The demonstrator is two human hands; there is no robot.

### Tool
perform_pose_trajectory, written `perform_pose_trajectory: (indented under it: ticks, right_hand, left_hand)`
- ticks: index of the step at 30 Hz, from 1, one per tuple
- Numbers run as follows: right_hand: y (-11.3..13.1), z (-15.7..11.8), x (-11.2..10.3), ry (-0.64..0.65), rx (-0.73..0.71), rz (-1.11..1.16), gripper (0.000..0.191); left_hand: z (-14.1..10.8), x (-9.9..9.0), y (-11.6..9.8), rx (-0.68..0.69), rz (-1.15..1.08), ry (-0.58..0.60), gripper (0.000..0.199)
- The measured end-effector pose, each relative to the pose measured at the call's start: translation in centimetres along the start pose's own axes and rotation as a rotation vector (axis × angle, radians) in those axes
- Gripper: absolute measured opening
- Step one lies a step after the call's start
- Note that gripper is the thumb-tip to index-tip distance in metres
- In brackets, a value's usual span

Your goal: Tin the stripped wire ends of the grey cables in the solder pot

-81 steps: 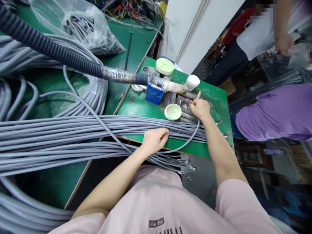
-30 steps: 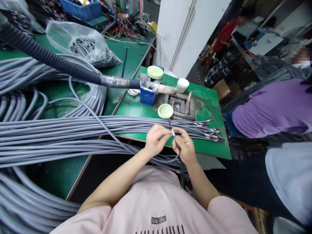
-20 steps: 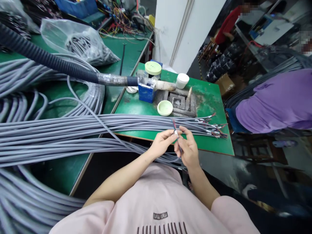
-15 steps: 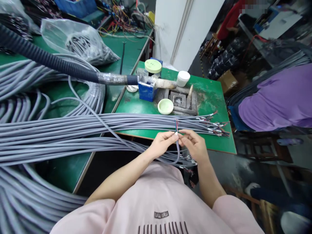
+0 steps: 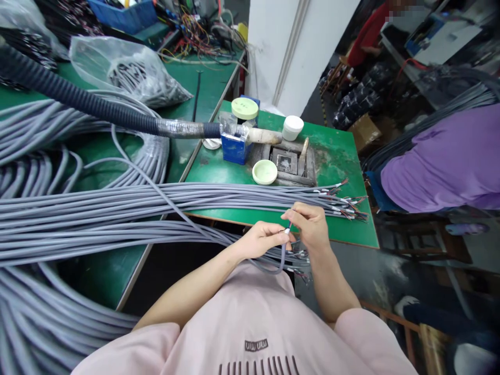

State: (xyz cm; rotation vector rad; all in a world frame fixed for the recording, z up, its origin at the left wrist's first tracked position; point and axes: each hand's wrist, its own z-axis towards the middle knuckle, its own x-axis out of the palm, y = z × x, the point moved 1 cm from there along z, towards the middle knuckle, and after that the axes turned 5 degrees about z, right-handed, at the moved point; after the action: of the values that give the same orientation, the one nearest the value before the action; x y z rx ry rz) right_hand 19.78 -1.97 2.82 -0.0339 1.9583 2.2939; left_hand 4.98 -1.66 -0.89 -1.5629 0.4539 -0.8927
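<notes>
My left hand (image 5: 262, 239) is closed on the end of a grey cable (image 5: 283, 256), just below a white band where the outer jacket stops. Above that band, my right hand (image 5: 311, 225) pinches the thin coloured wires (image 5: 289, 224) of the same cable; its fingers cover most of them. The cable bends down in a loop below my hands. Behind them a bundle of grey cables (image 5: 219, 196) lies across the green table, its stripped wire ends (image 5: 351, 204) fanned out at the right. A second bundle (image 5: 187, 233) runs nearer my body, its ends partly hidden beneath my hands.
A square solder pot (image 5: 287, 161) with a scraper (image 5: 303, 156) sits on the table beside a pale green dish (image 5: 264, 172), a white jar (image 5: 292, 128) and a blue box (image 5: 234, 149). A ribbed hose (image 5: 128, 115) crosses overhead. At right, a person in purple (image 5: 449, 161) sits close by.
My right hand has risen and closed over the coloured wires, which stood exposed before. The held cable end has come slightly lower, towards my body.
</notes>
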Motion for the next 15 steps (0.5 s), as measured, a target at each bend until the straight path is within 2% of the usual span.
perform_pose_trajectory:
  ticks: [3,7,12,13,15]
  right_hand:
    - [-0.6,-0.2,0.3,-0.01,-0.026,0.056,0.021]
    - [-1.0,0.2,0.6,-0.077,-0.037,0.098,0.026]
    - [-1.1,1.6,-2.2,-0.31,-0.054,0.219,0.028]
    - [-1.0,1.6,-2.8,-0.288,-0.052,0.2,0.027]
    - [-0.9,1.2,-3.4,-0.084,0.006,0.079,0.023]
  left_hand:
    - [-0.1,-0.2,-0.4,-0.047,-0.028,0.054,0.04]
    - [-0.1,-0.2,-0.5,-0.066,-0.071,0.053,0.042]
    - [-0.8,0.1,0.3,-0.13,-0.101,0.149,0.042]
    - [-0.9,0.0,0.4,-0.137,-0.112,0.128,0.043]
    - [-1.0,-0.2,0.4,-0.13,-0.128,0.057,0.045]
